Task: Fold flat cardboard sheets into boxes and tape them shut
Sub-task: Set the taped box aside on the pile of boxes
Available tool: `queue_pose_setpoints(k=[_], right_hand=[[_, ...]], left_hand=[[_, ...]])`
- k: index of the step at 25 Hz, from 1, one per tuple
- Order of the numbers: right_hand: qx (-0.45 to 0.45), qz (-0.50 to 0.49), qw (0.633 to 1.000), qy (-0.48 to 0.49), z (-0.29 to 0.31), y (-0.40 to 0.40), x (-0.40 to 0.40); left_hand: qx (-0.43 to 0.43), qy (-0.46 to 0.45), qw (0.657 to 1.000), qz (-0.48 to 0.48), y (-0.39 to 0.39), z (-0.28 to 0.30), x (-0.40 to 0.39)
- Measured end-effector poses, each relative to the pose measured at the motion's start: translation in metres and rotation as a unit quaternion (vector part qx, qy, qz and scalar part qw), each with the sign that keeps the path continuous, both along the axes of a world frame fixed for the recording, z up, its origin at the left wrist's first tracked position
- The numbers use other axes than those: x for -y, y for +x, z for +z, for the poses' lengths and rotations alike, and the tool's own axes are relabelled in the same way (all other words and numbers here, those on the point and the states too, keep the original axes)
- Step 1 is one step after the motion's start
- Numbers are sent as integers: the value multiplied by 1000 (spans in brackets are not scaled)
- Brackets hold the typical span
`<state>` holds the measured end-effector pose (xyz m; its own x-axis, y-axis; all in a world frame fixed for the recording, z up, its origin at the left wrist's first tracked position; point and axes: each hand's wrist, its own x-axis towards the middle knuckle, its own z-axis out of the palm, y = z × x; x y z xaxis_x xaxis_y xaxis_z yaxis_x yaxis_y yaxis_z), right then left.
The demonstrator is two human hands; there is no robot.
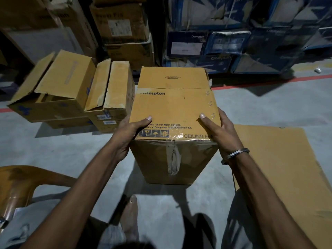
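A brown cardboard box (172,105) printed "Crompton" and "CEILING" is held up in front of me above the floor. Its top flaps are folded down, and clear tape runs over the near edge and down the front face. My left hand (133,130) grips the box's left side with the thumb on top. On the right side my right hand (215,128), a metal bracelet at its wrist, clasps it the same way. A flat cardboard sheet (287,168) lies on the floor to the right.
Two brown boxes with loose flaps (59,90) (113,94) stand on the floor at the left. Stacked brown cartons (124,29) and blue Crompton cartons (233,42) line the back. A brown plastic chair (19,184) is at lower left. A red line (269,81) crosses the grey floor.
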<state>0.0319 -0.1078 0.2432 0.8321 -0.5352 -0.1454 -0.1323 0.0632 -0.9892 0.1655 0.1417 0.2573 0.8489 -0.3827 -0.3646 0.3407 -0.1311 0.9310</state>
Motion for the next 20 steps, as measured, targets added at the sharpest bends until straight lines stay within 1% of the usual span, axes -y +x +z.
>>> queue_pose_setpoints(k=[1, 3, 5, 6, 8, 10, 11, 12, 14, 15, 17, 20], right_hand=[[28, 1, 1000, -11, 2, -3, -1], [75, 5, 995, -65, 6, -6, -1], [86, 23, 989, -117, 6, -8, 2], [74, 28, 989, -125, 4, -8, 3], [23, 23, 995, -96, -7, -5, 4], [-77, -2, 996, -48, -22, 2, -1], [-135, -26, 990, -26, -30, 6, -6], [-188, -58, 981, 9, -44, 9, -10], [-260, -96, 957, 81, -69, 9, -21], [-300, -90, 945, 93, -81, 6, -26], [-366, -54, 925, 90, -103, -5, -31], [-393, -24, 913, 113, -124, -23, -37]], left_hand=[[14, -10, 1000, -2, -2, 1, 0], [57, -35, 998, 6, -5, 0, -2], [89, -59, 994, 18, -6, -5, -6], [99, -57, 993, 25, -8, -8, -7], [126, -18, 991, 30, -13, -24, -8], [159, 73, 984, 21, -25, -55, -5], [155, 111, 982, 10, -32, -75, -3], [124, 136, 983, 1, -38, -97, -2], [20, 176, 984, 0, -46, -133, -7], [-20, 200, 979, 0, -46, -148, -11], [-63, 234, 970, -6, -45, -167, -20], [-112, 272, 955, 36, -54, -180, -38]])
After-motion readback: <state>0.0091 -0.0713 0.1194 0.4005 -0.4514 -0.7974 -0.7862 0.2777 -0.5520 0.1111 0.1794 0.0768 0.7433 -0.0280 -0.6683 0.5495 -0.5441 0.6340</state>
